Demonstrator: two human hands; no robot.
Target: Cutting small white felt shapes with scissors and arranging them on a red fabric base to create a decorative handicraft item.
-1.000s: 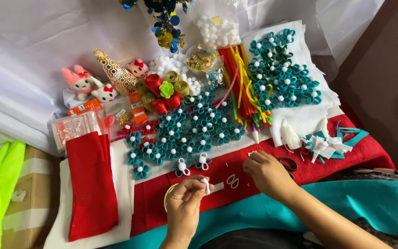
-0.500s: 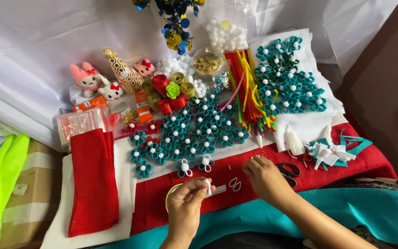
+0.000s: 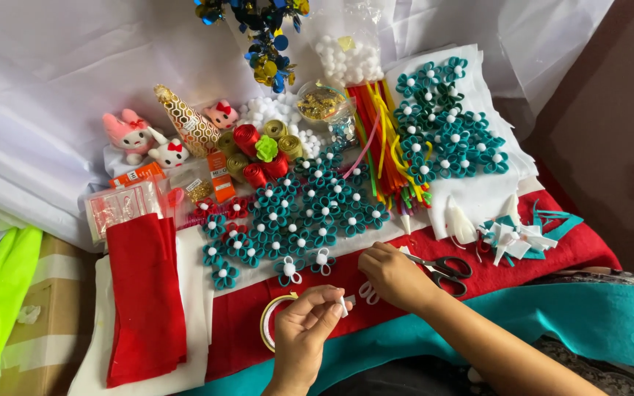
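Your left hand (image 3: 304,330) is pinching a small white strip (image 3: 343,306) between thumb and fingertips, holding it upright just above the red felt (image 3: 544,257). A roll of tape (image 3: 269,323) is lying right beside that hand, partly hidden by it. Your right hand (image 3: 392,275) is resting knuckles-up on the felt, fingers curled in; you cannot tell from here whether it is gripping anything. A white loop piece (image 3: 367,292) is lying just beside it, and scissors (image 3: 442,270) are lying at its far side. Teal felt flowers (image 3: 310,213) are spreading out beyond both hands.
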